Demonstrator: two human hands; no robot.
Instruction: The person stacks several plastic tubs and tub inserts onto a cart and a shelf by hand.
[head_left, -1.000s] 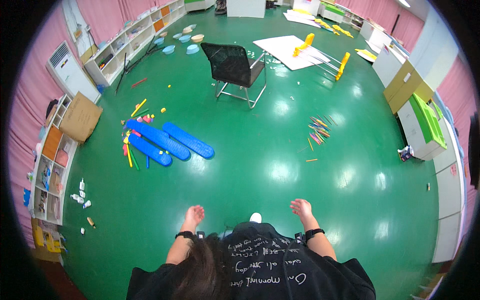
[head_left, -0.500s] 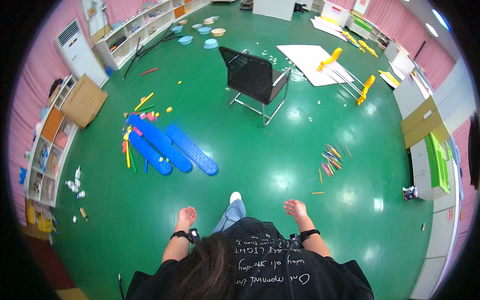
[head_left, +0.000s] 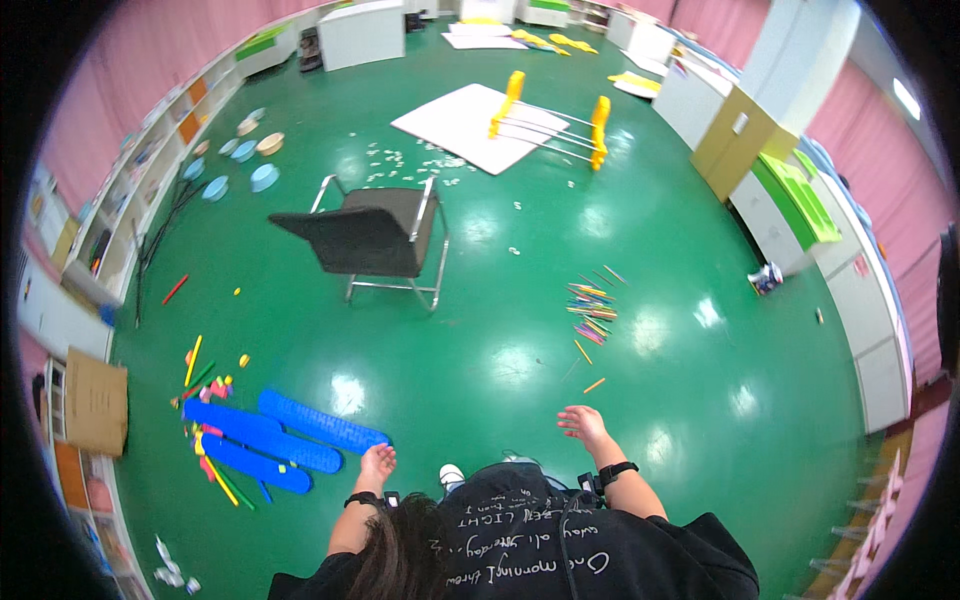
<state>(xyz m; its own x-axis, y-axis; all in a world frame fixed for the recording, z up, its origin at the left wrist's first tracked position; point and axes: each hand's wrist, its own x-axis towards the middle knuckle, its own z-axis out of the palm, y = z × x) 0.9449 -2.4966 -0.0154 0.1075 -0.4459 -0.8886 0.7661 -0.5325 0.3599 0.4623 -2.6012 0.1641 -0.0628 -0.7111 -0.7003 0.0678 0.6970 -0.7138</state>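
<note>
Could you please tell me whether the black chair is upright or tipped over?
Upright: the chair stands with its metal legs down on the floor and its seat facing up.

The one view comes from a fisheye camera on the person's head — the left of a side-by-side pair — looking steeply down and out ahead. Closest is the person's own shirt [head_left: 520, 545] along the lower edge, seen from above; the left hand [head_left: 378, 461] and right hand [head_left: 583, 424] show just beyond it. The floor [head_left: 480, 400] fills the middle, the chair [head_left: 385, 237] stands farther off, and the curtains [head_left: 915, 165] curve round the sides. Straight edges bow outward — the corners go black.
</note>
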